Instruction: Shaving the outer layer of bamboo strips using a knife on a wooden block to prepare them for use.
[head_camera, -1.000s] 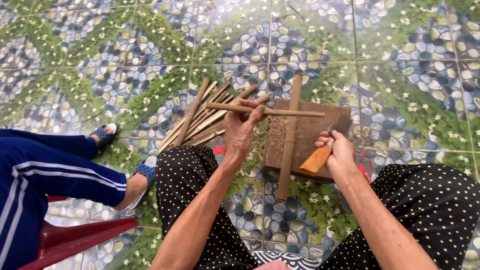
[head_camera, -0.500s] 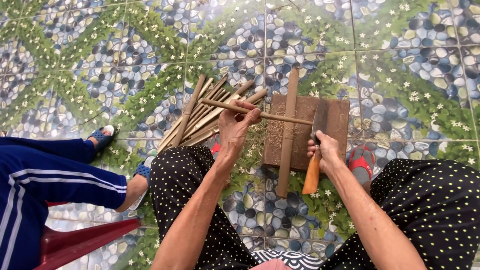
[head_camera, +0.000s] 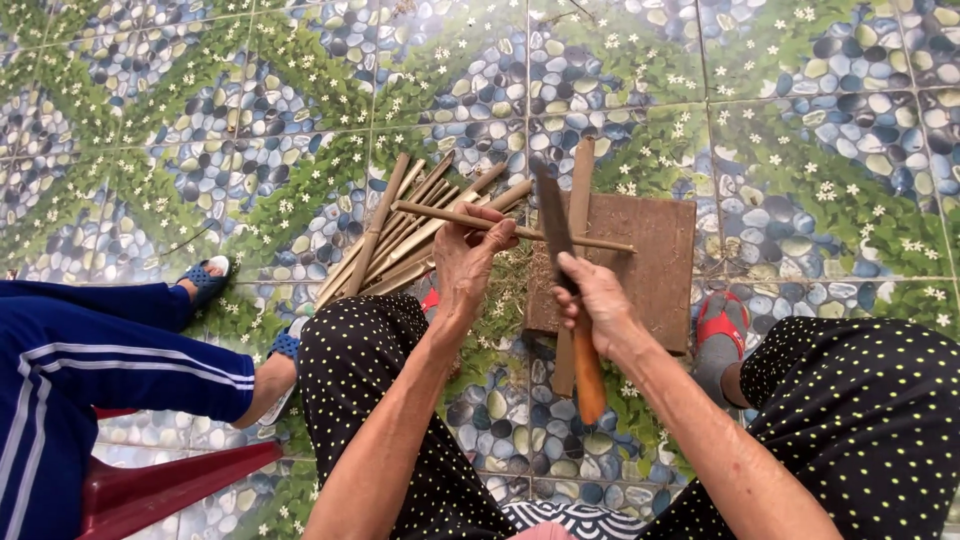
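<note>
My left hand grips a thin bamboo stick held level above a brown wooden board on the floor. In my right hand is a knife with an orange handle; its dark blade points away from me and crosses the stick near its middle. A long wooden slat lies lengthwise across the board under the blade. My knees in black dotted trousers frame the work on both sides.
A bundle of bamboo sticks lies fanned on the pebble-patterned tiled floor left of the board. Another person's leg in blue trousers and blue sandals sits at the left on a red stool. My red sandal is by the board.
My right hand has swung the knife from a low position at the right up and leftward, so the blade now crosses the stick. The left hand keeps hold of the stick.
</note>
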